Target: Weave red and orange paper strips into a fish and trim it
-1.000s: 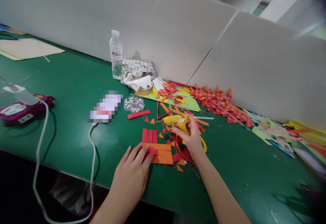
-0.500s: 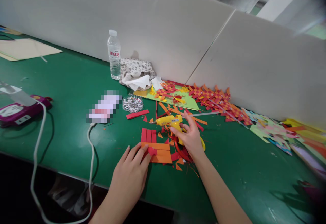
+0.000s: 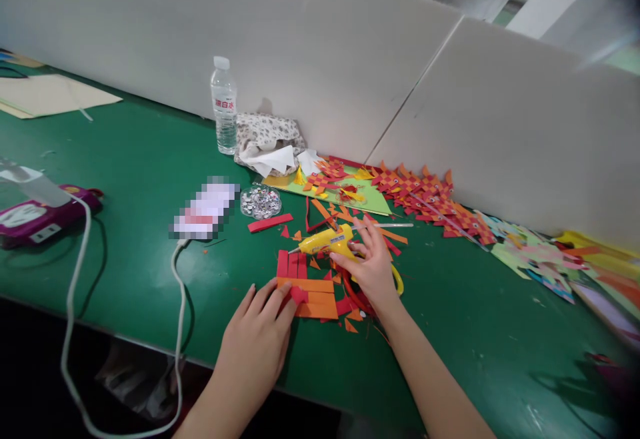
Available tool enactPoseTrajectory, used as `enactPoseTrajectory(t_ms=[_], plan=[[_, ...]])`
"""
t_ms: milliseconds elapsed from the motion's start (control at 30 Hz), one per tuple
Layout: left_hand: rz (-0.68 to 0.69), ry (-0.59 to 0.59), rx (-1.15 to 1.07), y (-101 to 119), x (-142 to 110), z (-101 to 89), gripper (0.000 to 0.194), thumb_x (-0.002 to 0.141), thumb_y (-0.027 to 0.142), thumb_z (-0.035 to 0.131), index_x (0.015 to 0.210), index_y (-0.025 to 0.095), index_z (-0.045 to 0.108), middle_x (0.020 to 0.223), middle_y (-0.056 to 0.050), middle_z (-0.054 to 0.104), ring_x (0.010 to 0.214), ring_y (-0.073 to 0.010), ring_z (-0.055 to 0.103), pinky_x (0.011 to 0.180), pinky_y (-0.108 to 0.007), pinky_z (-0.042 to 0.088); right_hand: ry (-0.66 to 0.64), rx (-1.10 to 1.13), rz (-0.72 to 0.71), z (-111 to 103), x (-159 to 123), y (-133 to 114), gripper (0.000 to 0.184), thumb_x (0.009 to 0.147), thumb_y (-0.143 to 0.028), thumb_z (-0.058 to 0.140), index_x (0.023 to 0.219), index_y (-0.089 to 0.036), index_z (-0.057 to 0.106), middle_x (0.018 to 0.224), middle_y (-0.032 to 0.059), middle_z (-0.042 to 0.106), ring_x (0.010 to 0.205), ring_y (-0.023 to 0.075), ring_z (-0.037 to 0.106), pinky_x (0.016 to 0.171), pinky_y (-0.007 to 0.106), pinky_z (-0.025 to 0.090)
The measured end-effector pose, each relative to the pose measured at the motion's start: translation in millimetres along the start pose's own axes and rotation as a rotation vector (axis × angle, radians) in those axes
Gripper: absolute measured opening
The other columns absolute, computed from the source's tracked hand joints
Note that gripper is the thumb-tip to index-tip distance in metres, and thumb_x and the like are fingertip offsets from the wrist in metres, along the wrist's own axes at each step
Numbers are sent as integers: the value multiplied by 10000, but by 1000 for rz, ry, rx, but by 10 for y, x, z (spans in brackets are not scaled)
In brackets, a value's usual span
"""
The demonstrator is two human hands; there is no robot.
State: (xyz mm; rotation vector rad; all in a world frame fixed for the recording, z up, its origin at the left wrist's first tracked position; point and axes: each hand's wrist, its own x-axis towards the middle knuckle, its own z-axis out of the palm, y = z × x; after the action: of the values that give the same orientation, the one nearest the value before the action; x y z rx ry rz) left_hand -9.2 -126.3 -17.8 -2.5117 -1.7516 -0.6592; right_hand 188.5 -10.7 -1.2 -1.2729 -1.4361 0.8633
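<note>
My right hand [image 3: 373, 262] is closed around a yellow hot glue gun [image 3: 327, 240]. A clear glue stick [image 3: 395, 226] sticks out behind the gun. The gun's metal nozzle [image 3: 295, 251] points left, at the upper ends of the red paper strips [image 3: 291, 264]. Orange paper strips [image 3: 315, 287] cross the red ones, forming a small woven piece on the table. My left hand [image 3: 263, 326] lies on the left side of this piece, its fingers stretched out and pressing it down. Red-and-yellow-handled scissors [image 3: 397, 280] lie partly hidden under my right hand.
Orange and red paper scraps [image 3: 351, 326] surround the woven piece on the green table [image 3: 150, 152]. A dish of googly eyes [image 3: 261, 202], a phone [image 3: 206, 209] with its cable, and a water bottle [image 3: 225, 109] stand left. Woven paper fish [image 3: 415, 189] lie along the partition [image 3: 320, 52].
The glue gun has tilted nozzle-down and shifted slightly left, bringing its tip to the red strips' upper ends. My left hand has stayed on the woven paper.
</note>
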Motion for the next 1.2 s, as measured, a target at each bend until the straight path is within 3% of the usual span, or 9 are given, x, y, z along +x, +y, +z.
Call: enactPoseTrajectory(t_ms=[400,867,1200], plan=[[2,21,-10,-1,9,-7,376,819,136,458,1158,232,587,1200,-30,626,1133,-252,531,938,-465,466,-48,-5,-37,-14,-21,-26,851,590,-294,797,1322,-296,362,1413,112,400,873,193,595,764,369,506],[-9,-22,-19,1,18,-34,358,831,150,462,1158,215,593,1223,-39,615,1150,-262,522,958,-475,454,-42,84,1,-77,-2,-143,794,516,-261,823,1210,-291,438,1354,88,472,811,163,576,710,332,515],[-8,-6,-18,-2,9,-16,356,837,145,450,1160,220,581,1220,-32,616,1149,-256,524,959,-473,451,16,128,-4,-86,12,-166,642,528,-247,816,1072,-248,475,1262,83,546,852,175,576,809,381,484]])
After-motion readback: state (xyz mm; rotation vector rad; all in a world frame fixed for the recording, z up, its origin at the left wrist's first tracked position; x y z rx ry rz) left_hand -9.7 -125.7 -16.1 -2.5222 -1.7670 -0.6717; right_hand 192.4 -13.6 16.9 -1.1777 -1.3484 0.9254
